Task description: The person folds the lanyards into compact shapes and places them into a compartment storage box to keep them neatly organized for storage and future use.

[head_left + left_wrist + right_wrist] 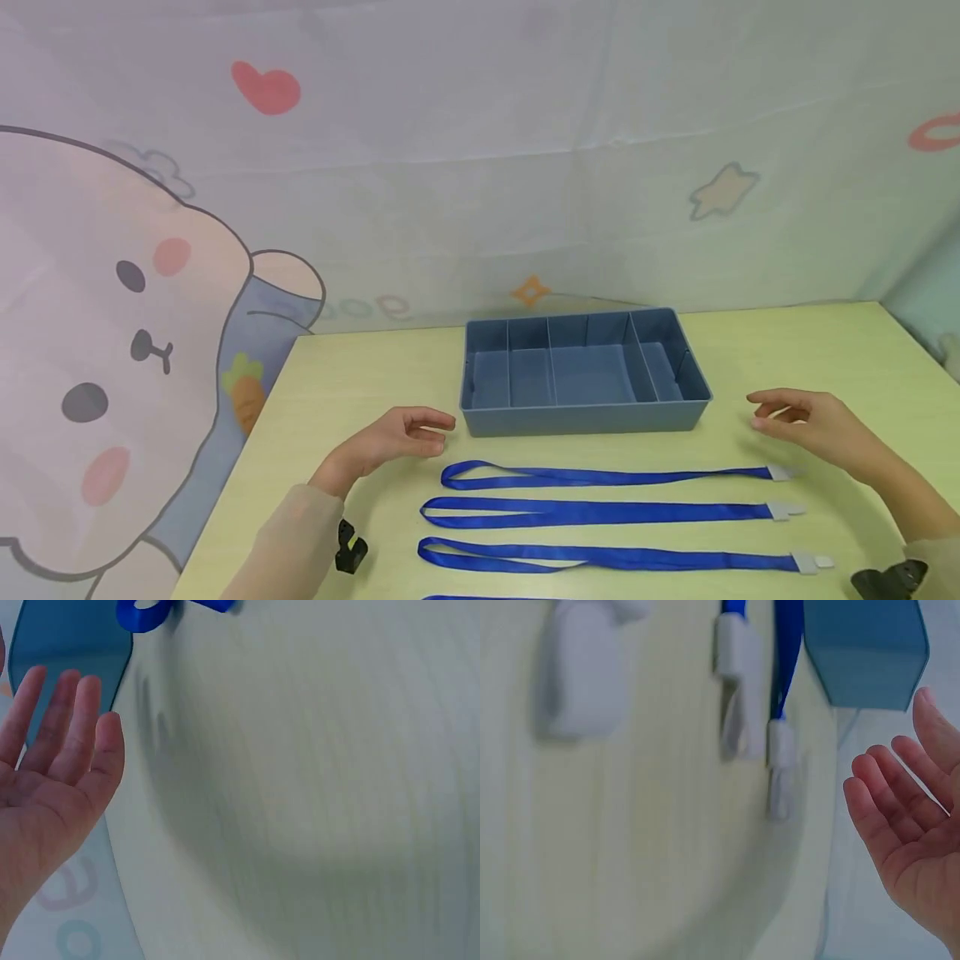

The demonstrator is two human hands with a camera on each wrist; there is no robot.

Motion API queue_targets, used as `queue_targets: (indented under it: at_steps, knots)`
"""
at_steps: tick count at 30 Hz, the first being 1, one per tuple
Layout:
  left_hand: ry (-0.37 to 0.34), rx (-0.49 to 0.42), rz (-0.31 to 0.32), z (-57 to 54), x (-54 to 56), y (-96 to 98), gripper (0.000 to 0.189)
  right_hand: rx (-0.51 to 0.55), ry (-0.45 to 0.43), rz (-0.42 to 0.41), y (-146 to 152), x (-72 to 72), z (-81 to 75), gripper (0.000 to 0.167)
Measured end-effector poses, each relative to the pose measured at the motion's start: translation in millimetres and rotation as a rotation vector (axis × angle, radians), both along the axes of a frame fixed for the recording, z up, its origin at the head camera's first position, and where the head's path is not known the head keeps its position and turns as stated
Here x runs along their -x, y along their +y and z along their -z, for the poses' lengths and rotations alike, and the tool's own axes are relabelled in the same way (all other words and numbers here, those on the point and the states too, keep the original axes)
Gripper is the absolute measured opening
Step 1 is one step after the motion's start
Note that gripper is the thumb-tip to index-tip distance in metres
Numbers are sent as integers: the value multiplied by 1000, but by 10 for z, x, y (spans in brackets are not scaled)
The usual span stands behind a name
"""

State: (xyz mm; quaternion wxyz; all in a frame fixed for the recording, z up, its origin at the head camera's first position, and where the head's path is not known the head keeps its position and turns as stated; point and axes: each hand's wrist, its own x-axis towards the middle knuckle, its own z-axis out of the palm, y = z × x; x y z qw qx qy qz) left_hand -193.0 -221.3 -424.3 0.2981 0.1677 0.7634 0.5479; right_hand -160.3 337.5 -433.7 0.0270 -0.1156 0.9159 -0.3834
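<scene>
A blue-grey divided tray (585,419) stands toward the back of the table, its compartments holding nothing visible. Off its left end hovers my left hand (393,437), fingers loosely bent and holding nothing. My right hand (821,425) is raised beyond the tray's right end, relaxed as well. In front of the tray lie several blue lanyards, including a back one (600,477), a middle one (600,512) and a nearer one (622,557). Their loops point left and their white clips (782,746) right. Another lanyard is cut off by the head view's lower edge.
Behind the pale yellow table (375,367) hangs a printed cloth (465,167) with a large cartoon animal on its left. The table's right edge slopes away beyond my right hand. Black wrist cameras (350,547) sit on both forearms.
</scene>
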Motion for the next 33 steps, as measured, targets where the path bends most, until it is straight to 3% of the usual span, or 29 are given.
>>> queue_targets:
  at_steps: [6, 12, 22, 28, 33]
  knots:
    - [17, 53, 54, 59, -60, -14, 45, -11, 7, -5, 143, -91, 126, 37]
    - [43, 92, 87, 110, -89, 13, 43, -4, 47, -69, 250, -167, 223, 32]
    - [141, 147, 155, 93, -94, 127, 36, 19, 51, -101, 278, -217, 283, 31]
    - [190, 185, 201, 92, -103, 157, 34, 30, 101, -165, 261, -222, 332, 29]
    - [201, 207, 209, 103, -106, 160, 35, 0, 106, -161, 246, -245, 352, 28]
